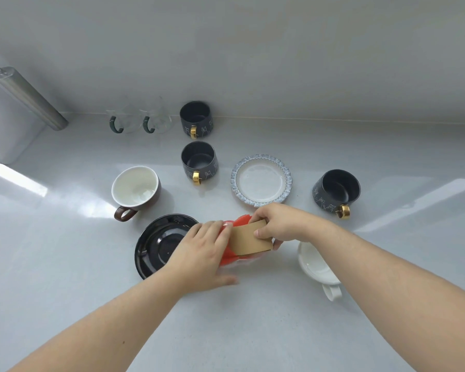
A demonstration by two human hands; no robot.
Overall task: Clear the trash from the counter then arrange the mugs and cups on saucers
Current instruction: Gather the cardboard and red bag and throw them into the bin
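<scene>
A red plastic bag [231, 257] lies on the white counter [65, 264] in front of me. My left hand [202, 253] grips its left side. My right hand [277, 225] pinches a brown cardboard cup sleeve [246, 241] held against the bag. A black saucer [159, 245] sits left of the bag, partly under my left hand. A scalloped white and blue saucer [262, 179] lies behind. Three dark mugs with gold handles [196, 119] [199, 161] [336, 190], a brown mug [136, 190] and a white cup [320, 267] stand around.
Two clear glass cups with green handles [122, 122] [156, 120] stand by the back wall. A metal cylinder [28, 96] leans at the far left above a white box [8, 124]. My right forearm passes over the white cup.
</scene>
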